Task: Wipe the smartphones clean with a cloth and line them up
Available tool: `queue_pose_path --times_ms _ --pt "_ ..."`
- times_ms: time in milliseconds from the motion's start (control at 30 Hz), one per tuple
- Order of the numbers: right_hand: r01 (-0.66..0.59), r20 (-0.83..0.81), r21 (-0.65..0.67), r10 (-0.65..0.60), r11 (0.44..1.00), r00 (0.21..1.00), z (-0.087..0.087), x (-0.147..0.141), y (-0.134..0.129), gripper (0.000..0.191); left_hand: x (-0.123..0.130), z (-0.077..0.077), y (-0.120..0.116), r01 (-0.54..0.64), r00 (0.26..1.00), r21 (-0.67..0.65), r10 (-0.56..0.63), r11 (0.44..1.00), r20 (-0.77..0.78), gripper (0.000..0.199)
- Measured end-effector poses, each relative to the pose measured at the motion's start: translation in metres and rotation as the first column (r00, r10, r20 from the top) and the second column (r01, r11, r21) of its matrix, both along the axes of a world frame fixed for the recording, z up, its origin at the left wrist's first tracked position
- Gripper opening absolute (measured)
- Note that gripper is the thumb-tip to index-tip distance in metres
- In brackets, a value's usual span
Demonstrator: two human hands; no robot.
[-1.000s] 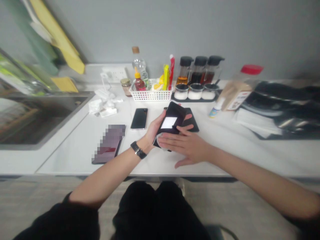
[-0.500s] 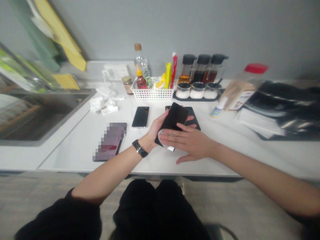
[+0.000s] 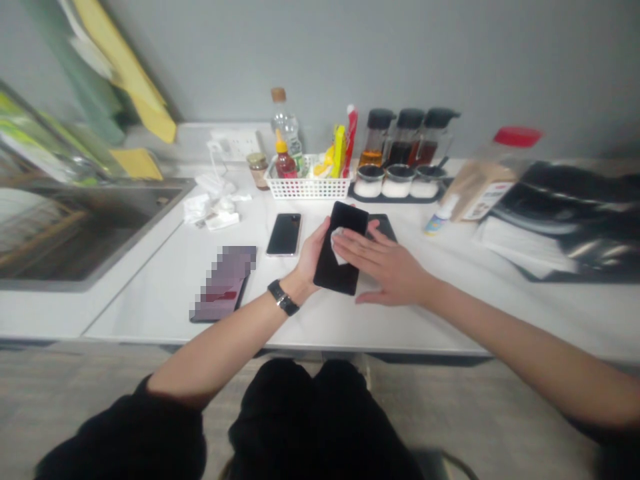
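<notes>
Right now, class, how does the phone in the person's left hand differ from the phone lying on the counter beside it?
The held phone is gripped in the left hand and touched by a white cloth, while the counter phone lies flat, untouched. The held phone's edge looks all black; the counter phone shows a pale rim. Both are slim, dark rectangles.

A gray wall (image 3: 500, 60) rises beyond the fingers (image 3: 373, 243), with a white wall outlet (image 3: 235, 143) low on it, ahead and to their left. A white counter (image 3: 150, 313) runs under and past them, and a steel sink (image 3: 143, 233) is set into it well left. Below them lies a gray floor (image 3: 450, 400). The light is soft and even.
</notes>
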State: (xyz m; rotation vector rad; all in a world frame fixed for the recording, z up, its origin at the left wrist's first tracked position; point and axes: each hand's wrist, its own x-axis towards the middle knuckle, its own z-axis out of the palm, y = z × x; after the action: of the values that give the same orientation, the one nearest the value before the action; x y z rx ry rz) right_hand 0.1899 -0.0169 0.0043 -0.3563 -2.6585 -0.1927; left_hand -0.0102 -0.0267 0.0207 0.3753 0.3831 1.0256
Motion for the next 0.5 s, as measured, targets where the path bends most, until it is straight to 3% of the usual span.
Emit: queue_pose_path --times_ms 67,133,267,333,433,500 --pt "-0.106 0.042 0.005 0.106 0.994 0.993 -0.004 0.003 -0.008 0.104 0.0 0.0 -0.001 0.056 0.998 0.062 -0.057 0.997 0.019 0.072" --pt "-0.136 0.064 0.014 0.135 0.991 0.989 -0.003 0.009 -0.006 0.1 -0.001 -0.001 -0.001 0.082 0.996 0.072 -0.083 0.994 0.016 0.071" --pt "0.113 -0.017 0.021 -0.113 0.993 0.993 0.013 0.015 0.021 0.098 -0.001 0.001 0.0 0.097 0.993 -0.058 -0.101 0.994 -0.062 0.062" --pt "0.169 -0.047 0.009 -0.168 0.986 0.985 0.017 0.009 0.023 0.103 0.001 0.003 -0.001 0.032 0.995 -0.101 -0.042 0.994 -0.093 0.06" --pt "0.078 -0.026 0.025 -0.077 0.997 0.997 0.008 -0.007 0.002 0.109 0.001 0.005 -0.003 -0.021 0.998 -0.07 0.017 0.997 -0.054 0.06" --pt "-0.032 0.023 0.052 0.031 0.998 0.999 -0.001 -0.01 -0.013 0.108 0.0 0.004 -0.003 0.061 0.998 -0.012 -0.061 0.998 -0.017 0.066"
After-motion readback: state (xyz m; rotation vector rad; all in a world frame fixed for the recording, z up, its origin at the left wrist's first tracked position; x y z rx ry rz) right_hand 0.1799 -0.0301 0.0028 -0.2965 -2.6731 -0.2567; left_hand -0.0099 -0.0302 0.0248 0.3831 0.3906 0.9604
